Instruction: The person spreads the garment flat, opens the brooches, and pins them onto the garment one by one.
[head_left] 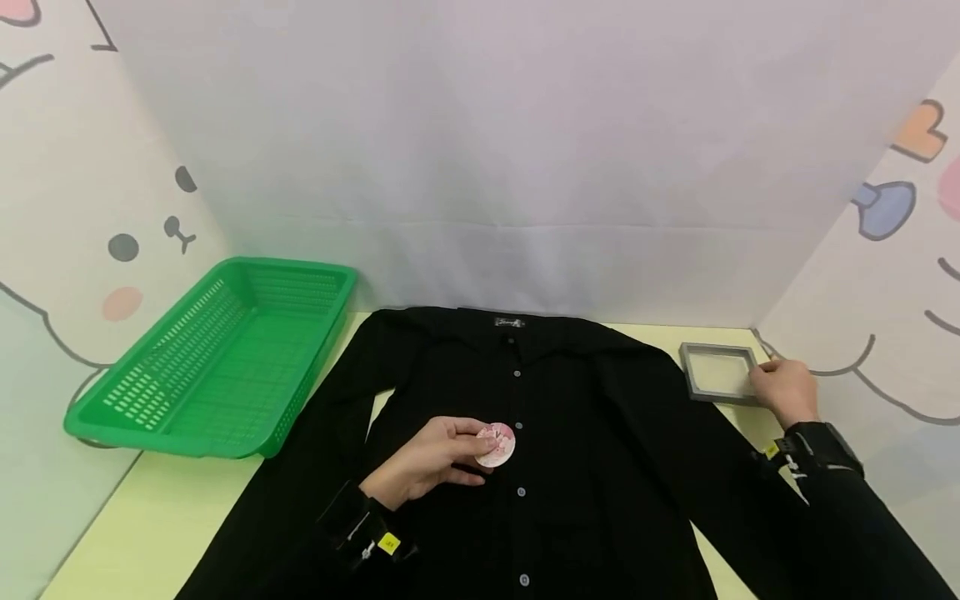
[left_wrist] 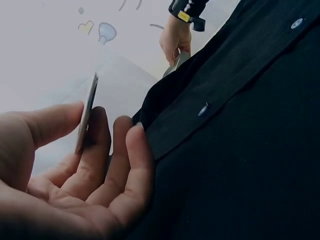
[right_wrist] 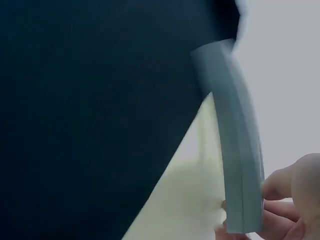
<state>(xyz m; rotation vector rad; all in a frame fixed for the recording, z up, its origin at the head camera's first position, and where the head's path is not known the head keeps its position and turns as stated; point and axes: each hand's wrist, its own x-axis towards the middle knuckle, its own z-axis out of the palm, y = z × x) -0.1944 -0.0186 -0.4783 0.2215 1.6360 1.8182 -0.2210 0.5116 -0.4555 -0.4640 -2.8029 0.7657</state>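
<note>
My left hand [head_left: 435, 460] pinches a thin, round pink-and-white badge [head_left: 498, 445] between thumb and fingers, above the front of a black button-up shirt [head_left: 450, 367]. Seen edge-on in the left wrist view, the badge [left_wrist: 88, 112] is a narrow disc with a shiny rim. The shirt lies spread out, collar away from me, with a row of pale buttons down its middle. At the far right, my right hand [head_left: 786, 388] grips the right side of a shallow grey square tray [head_left: 722, 397]. Fingers lie on both sides of the tray's wall [right_wrist: 235, 150] in the right wrist view.
A green plastic basket [head_left: 168, 450] with perforated walls stands left of the shirt, near its sleeve. Pale yellow tabletop [head_left: 161, 508] shows around the shirt. A white wall [head_left: 525, 167] rises behind, with cartoon-printed panels [head_left: 892, 292] on both sides.
</note>
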